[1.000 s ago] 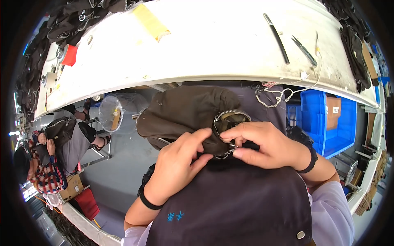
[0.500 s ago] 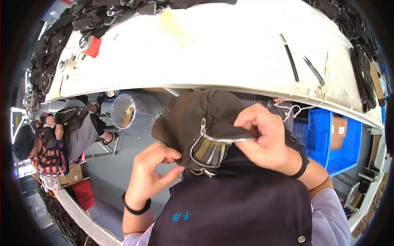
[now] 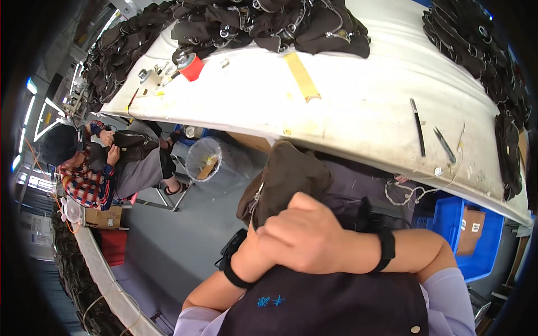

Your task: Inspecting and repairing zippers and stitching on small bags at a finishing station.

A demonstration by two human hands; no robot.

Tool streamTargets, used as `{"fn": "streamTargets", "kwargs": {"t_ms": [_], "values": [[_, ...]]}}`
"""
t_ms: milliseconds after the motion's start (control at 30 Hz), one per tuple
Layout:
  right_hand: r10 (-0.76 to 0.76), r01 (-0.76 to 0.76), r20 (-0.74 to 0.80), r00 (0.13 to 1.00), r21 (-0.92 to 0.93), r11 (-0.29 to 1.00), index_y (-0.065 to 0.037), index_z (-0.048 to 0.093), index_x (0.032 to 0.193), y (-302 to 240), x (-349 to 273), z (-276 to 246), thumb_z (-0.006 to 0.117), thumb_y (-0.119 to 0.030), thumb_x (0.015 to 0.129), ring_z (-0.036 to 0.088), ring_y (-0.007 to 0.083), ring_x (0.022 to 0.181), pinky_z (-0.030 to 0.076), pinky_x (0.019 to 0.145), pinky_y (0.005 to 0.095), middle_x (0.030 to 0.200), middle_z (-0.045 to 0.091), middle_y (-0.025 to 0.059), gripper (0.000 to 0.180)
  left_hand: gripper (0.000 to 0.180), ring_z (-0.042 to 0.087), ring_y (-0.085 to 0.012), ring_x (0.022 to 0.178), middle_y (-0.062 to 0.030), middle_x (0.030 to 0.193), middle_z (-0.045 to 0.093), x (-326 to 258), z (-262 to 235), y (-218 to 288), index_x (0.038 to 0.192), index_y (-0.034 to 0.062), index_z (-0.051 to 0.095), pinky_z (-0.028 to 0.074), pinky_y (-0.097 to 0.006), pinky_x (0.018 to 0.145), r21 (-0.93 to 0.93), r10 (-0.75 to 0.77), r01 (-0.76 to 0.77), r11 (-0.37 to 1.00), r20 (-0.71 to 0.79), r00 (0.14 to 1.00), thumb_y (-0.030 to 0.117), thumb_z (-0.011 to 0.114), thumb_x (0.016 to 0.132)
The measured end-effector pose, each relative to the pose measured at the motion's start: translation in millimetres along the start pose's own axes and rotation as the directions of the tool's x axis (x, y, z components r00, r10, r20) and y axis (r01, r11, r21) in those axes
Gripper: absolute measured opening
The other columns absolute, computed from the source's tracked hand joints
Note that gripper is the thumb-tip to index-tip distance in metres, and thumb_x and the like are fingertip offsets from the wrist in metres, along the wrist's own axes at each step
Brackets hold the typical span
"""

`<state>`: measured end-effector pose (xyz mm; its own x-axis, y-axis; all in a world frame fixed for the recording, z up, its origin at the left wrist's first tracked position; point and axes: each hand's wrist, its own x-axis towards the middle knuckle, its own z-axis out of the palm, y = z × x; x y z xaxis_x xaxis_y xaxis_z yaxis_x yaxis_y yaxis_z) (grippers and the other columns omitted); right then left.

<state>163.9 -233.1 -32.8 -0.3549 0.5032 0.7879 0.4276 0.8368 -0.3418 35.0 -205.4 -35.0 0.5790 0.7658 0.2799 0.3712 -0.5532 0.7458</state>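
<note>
A dark brown fabric bag [image 3: 291, 171] with a metal zip stands over my lap, just below the table edge. My right hand [image 3: 302, 235] is closed in a fist against the bag's near side, gripping its cloth. It lies across my left hand [image 3: 250, 259], whose fingers are hidden behind it and the bag. The zip puller [image 3: 258, 196] hangs on the bag's left side. The zip's opening is turned out of sight.
The white table [image 3: 358, 112] holds a heap of brown bags [image 3: 269, 28], a red can [image 3: 190, 67], tweezers [image 3: 444, 145] and a black pen-like tool [image 3: 417, 127]. A clear waste bin [image 3: 216, 159], a seated co-worker [image 3: 106, 162] and a blue crate [image 3: 482, 252] are around me.
My hands have come together, the right crossing over the left. The bag has turned, so its open zip and striped lining no longer show. The view has shifted, showing more of the table's far side.
</note>
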Motion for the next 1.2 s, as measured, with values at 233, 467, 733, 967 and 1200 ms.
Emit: {"fn": "streamTargets", "kwargs": {"t_ms": [233,467,733,967,1200], "values": [[-0.13,0.139,0.086,0.988,-0.113,0.984,-0.005,0.057,0.07,-25.5,6.4,23.8,0.062,-0.01,0.067,0.041,0.0118,0.052,0.03,0.054,0.0268,0.067,0.042,0.0003,0.008,0.043,0.053,-0.0291,0.121,-0.0173,0.132,0.054,1.9,-13.4,21.1,0.128,-0.001,0.052,0.043,-0.039,0.101,-0.337,-0.251,0.278,0.9,0.123,0.96,0.014,0.059,0.089],[-0.182,0.169,0.097,0.979,0.131,0.977,-0.006,0.059,0.078,-32.5,-22.9,9.3,0.062,-0.017,0.074,0.042,0.0129,0.057,0.03,0.057,0.0288,0.066,0.04,-0.0003,0.012,0.043,0.051,-0.0272,0.125,-0.0167,0.136,0.051,-10.5,-28.6,15.5,0.132,0.0001,0.05,0.04,-0.038,0.104,-0.596,-0.424,0.567,0.568,0.378,0.823,0.014,0.057,0.091],[0.325,-0.408,0.248,0.913,0.515,0.754,0.0,0.065,0.109,57.3,-29.6,-3.6,0.051,-0.031,0.098,0.061,0.0307,0.097,0.046,0.087,0.038,0.105,0.066,0.0149,0.036,0.044,0.048,-0.0251,0.129,-0.016,0.14,0.048,-58.8,-29.4,15.3,0.135,0.0014,0.048,0.038,-0.037,0.107,-0.601,-0.416,0.793,-0.098,0.749,0.516,0.014,0.055,0.094],[0.126,-0.263,0.417,0.9,0.291,0.92,0.0,0.062,0.113,67.5,5.9,33.9,0.057,-0.053,0.089,0.06,0.0339,0.104,0.047,0.09,0.0388,0.109,0.064,0.0179,0.058,0.045,0.043,-0.022,0.133,-0.012,0.146,0.043,-65.7,-16.5,-7.7,0.14,0.0033,0.044,0.033,-0.036,0.112,-0.555,-0.071,0.823,0.12,0.822,0.565,0.013,0.051,0.097],[0.26,-0.699,0.716,0.648,0.423,0.576,0.001,0.04,0.055,51.2,-17.4,62.6,0.049,-0.042,0.099,0.029,0.0206,0.046,0.029,0.046,0.0389,0.048,0.031,0.0101,0.062,0.045,0.051,-0.0283,0.124,-0.0152,0.136,0.051,-90.3,4.0,-31.4,0.132,0.0009,0.051,0.041,-0.039,0.103,-0.609,0.194,0.691,0.39,0.787,0.585,0.013,0.06,0.09]]}}
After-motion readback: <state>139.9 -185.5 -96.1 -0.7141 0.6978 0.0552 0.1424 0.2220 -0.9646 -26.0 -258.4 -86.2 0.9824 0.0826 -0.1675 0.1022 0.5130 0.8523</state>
